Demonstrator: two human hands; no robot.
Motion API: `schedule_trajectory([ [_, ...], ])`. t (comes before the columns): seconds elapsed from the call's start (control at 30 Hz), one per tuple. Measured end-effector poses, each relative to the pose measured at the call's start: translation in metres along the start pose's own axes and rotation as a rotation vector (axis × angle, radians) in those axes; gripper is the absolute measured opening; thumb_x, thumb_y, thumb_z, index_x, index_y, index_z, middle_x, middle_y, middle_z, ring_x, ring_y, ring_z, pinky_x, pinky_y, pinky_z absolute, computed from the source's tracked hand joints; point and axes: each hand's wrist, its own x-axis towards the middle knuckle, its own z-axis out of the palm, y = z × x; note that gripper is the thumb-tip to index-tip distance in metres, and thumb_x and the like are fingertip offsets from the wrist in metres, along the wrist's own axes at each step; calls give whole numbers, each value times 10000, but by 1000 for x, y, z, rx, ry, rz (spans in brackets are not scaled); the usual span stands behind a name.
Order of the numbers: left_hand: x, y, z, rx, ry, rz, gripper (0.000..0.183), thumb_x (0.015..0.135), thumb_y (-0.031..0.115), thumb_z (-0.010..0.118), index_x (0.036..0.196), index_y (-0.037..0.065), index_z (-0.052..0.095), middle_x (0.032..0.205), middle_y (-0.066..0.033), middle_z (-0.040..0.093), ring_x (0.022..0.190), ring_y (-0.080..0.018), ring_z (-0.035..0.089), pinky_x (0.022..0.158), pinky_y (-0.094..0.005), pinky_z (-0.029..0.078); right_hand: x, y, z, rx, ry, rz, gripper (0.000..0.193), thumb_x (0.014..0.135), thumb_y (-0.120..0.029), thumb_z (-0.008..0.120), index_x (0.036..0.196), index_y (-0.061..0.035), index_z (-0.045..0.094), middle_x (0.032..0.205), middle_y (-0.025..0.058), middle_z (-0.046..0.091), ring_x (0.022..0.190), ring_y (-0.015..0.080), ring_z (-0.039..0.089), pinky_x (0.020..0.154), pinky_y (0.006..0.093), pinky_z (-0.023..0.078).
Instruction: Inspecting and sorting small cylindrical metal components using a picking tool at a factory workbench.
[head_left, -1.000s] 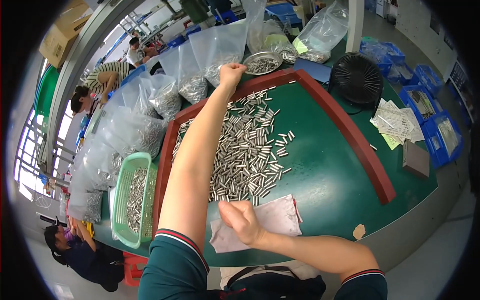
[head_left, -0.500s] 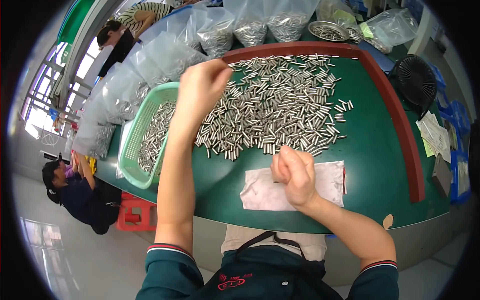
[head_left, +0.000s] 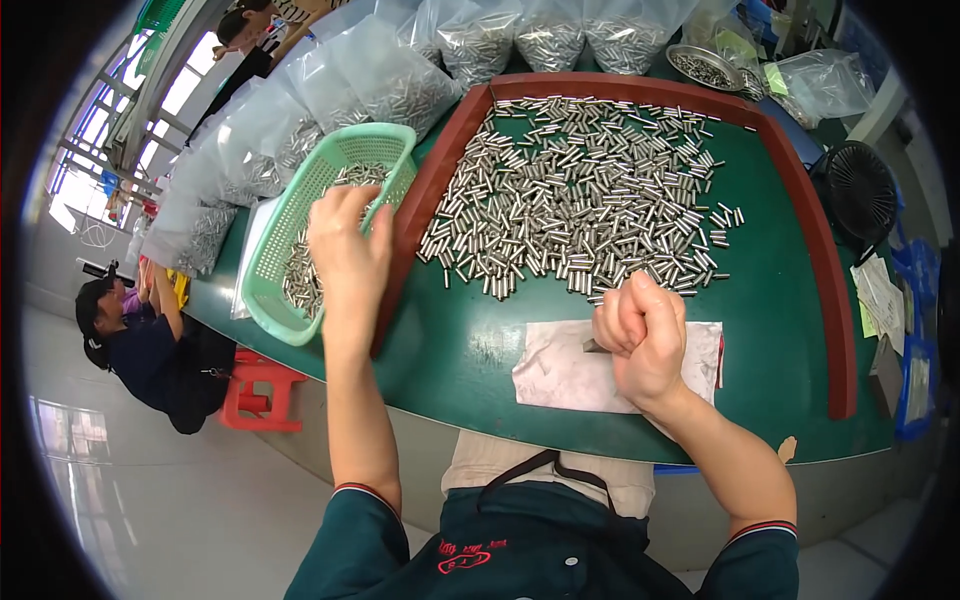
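Note:
Over the light green plastic basket [head_left: 262, 262], my left hand [head_left: 345, 245] has its thumb apart from its curved fingers, and I see nothing held in it. Short silvery metal pins [head_left: 303, 275] lie inside that basket, partly covered by the hand. My right hand [head_left: 648, 345] is a closed fist above a stained whitish cloth [head_left: 560, 370]. From the fist's left side pokes a small grey metal piece [head_left: 593, 346]; the rest of it is hidden by the fingers. Just beyond this fist spreads a large pile of loose metal pins [head_left: 585, 200] on the green tabletop [head_left: 455, 350].
A dark red raised border [head_left: 815, 270] frames the pile left, far and right. Clear bags of pins [head_left: 480, 45] line the table's far and left edges. A round metal dish [head_left: 700, 68] and black fan [head_left: 860, 187] stand right. Another person [head_left: 150, 340] is at the left beside a red stool [head_left: 262, 390].
My left hand has come from the pile's left side to over the basket, and its fingers have loosened. My right fist stays above the cloth. The whole view has shifted slightly.

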Motion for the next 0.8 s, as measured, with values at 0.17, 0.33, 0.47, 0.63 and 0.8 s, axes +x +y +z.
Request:
schedule_trajectory([
  [0.17, 7, 55, 52, -360, -191, 62, 73, 634, 74, 637, 660, 24, 590, 641, -88, 537, 674, -266, 510, 621, -370, 400, 1, -2, 0, 19, 5, -8, 430, 880, -203, 344, 472, -85, 275, 409, 5, 275, 385, 77, 200, 382, 240, 169],
  [0.33, 12, 69, 92, -361, -231, 48, 142, 633, 112, 656, 711, 6, 603, 638, -105, 568, 618, -256, 539, 597, -355, 424, 3, -1, 2, 38, 1, 4, 427, 880, -198, 340, 473, -85, 276, 406, 7, 271, 382, 77, 194, 379, 242, 166],
  [0.47, 6, 70, 113, -428, -299, -18, 119, 621, 82, 647, 671, 6, 571, 701, -159, 546, 713, -317, 513, 651, -402, 412, 4, -2, 1, 62, 42, 17, 426, 879, -191, 334, 472, -87, 268, 406, 12, 277, 379, 80, 190, 376, 241, 169],
  [0.63, 6, 66, 116, -395, -269, -15, 95, 626, 80, 606, 682, 14, 566, 664, -107, 550, 653, -251, 517, 626, -357, 415, 6, -5, 1, 89, 95, 52, 439, 879, -199, 325, 457, -94, 269, 402, 13, 277, 369, 83, 181, 370, 242, 170],
  [0.8, 8, 70, 107, -541, -189, 29, 94, 635, 22, 588, 700, 48, 526, 751, -85, 512, 752, -266, 477, 668, -359, 353, 7, -7, 0, 117, 123, 73, 441, 879, -206, 328, 456, -97, 268, 401, 8, 270, 367, 82, 176, 367, 240, 165],
])
